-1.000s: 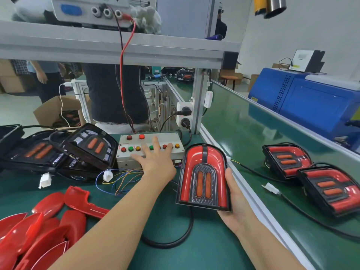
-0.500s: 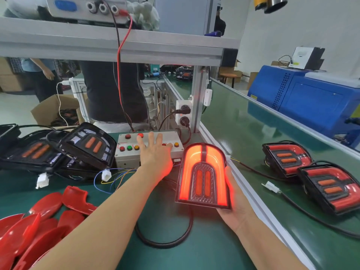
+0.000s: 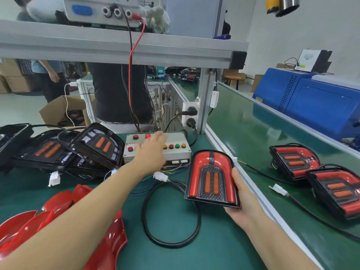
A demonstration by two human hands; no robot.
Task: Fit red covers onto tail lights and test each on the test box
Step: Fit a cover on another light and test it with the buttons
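Right hand (image 3: 240, 199) grips covered light (image 3: 211, 177) upright, lens facing camera for checking; left hand (image 3: 151, 152), fingers spread, presses test box (image 3: 175, 152) buttons mid-frame.

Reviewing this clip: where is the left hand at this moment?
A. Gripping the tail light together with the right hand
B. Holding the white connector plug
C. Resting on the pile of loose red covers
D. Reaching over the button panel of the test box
D: the left hand stretches with straight fingers over the buttons of the test box, while the right hand alone holds the tail light.
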